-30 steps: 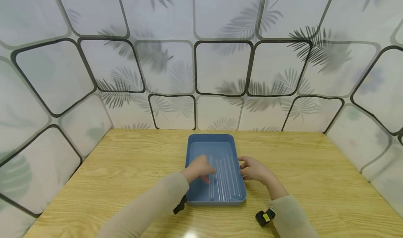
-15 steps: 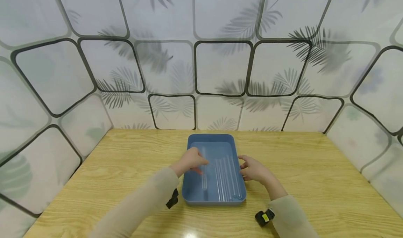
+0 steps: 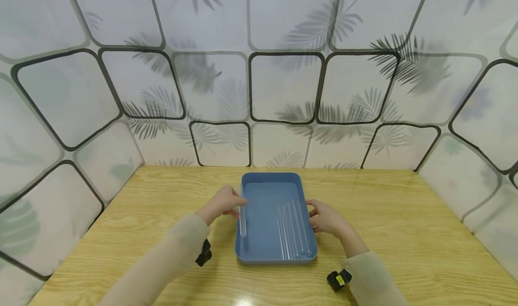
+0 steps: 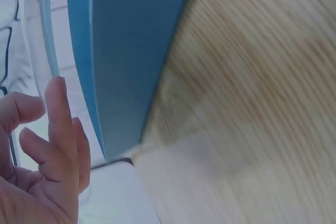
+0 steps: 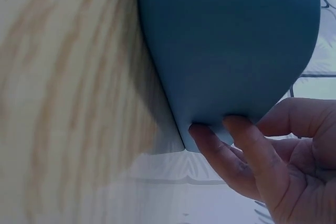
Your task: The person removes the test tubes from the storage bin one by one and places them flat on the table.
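My left hand [image 3: 222, 203] pinches a clear glass test tube [image 3: 243, 225] between thumb and fingers, over the left rim of the blue tray [image 3: 263, 243]. In the left wrist view, the test tube [image 4: 37, 30] extends up past the fingertips beside the tray's outer wall [image 4: 126, 40]. Several more clear test tubes [image 3: 293, 232] lie side by side in the right half of the tray. Against the tray's right outer wall rests my right hand [image 3: 329, 218], holding nothing. The right wrist view shows its fingertips [image 5: 202, 132] touching that wall low down.
The tray stands on a light wood-grain table [image 3: 178, 198]. A patterned wall covering [image 3: 283, 86] surrounds the table's back and sides. Black wrist cameras [image 3: 339, 279] hang below both sleeves.
My left hand has lifted one test tube from the tray's middle and carried it left to the left rim. My right hand has stayed against the tray's right side.
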Demonstrator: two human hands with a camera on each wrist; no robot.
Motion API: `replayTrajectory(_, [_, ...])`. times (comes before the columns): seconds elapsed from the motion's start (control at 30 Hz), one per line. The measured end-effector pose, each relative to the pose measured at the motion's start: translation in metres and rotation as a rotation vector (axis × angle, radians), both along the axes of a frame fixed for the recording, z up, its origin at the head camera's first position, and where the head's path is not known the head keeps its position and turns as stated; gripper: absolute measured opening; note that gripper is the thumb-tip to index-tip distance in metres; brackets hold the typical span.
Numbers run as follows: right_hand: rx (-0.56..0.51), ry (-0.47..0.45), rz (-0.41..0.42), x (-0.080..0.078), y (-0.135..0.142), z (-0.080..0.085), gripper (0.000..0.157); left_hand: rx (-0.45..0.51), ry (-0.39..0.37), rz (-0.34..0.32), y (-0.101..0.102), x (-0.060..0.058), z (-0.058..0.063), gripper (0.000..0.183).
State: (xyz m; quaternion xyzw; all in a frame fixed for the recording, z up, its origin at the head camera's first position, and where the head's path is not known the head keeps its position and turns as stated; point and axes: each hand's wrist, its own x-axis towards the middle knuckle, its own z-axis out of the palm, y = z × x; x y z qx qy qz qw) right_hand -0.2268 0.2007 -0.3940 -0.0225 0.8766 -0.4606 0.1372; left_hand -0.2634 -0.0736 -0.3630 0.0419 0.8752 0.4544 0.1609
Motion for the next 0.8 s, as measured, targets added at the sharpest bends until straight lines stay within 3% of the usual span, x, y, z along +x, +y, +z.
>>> replayTrajectory(0.3, [0.021,0.0,-0.006,0.0,0.0,0.0,0.057,-0.031,-0.008,0.037,-0.021,-0.003,-0.006,0.045])
replayTrajectory(0.8, [0.036,0.005,-0.009,0.001,-0.002,0.003,0.057,-0.293,0.059,0.038,-0.026,-0.007,-0.022,0.03])
